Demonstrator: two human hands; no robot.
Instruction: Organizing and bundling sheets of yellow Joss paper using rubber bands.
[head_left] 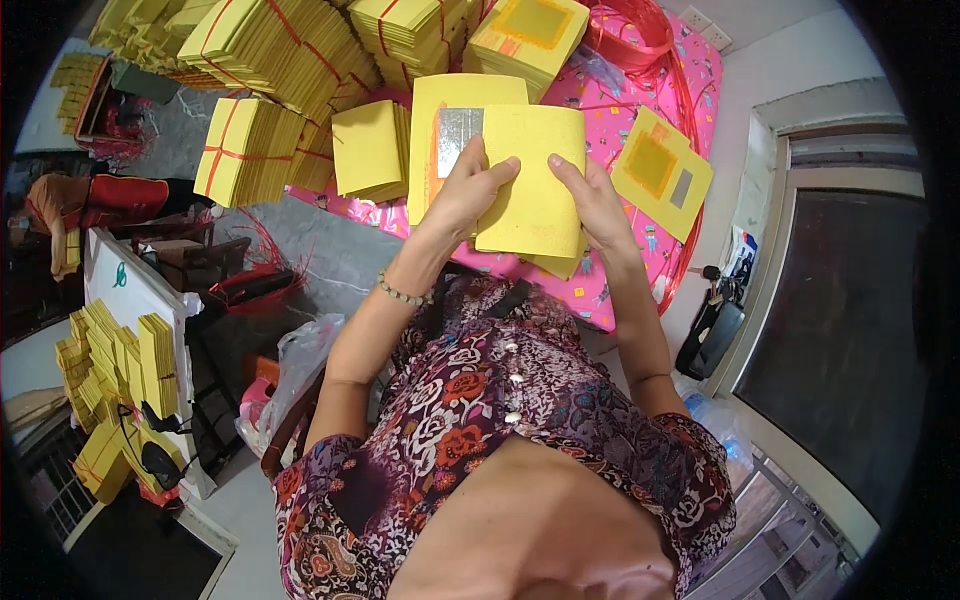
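The landmark was a table covered in a pink patterned cloth (620, 290), seen from above with the person seated at its near edge. Both hands held a thin stack of plain yellow paper sheets (530, 185) just above the near part of the cloth. The left hand (468, 190) gripped the stack's left edge, fingers curled over the top sheet; the right hand (592, 195) closed on its right edge, thumb laid across the paper. Under the stack, on the cloth, lay a larger yellow sheet bearing a silver foil square (458, 132), partly covered by the left hand. To the right on the cloth lay a yellow sheet with an orange square and a small silver patch (662, 172). Along the far and left edges of the table stood tied bundles of yellow paper (250, 150), bound with red string. A beaded bracelet (402, 293) circled the left wrist.
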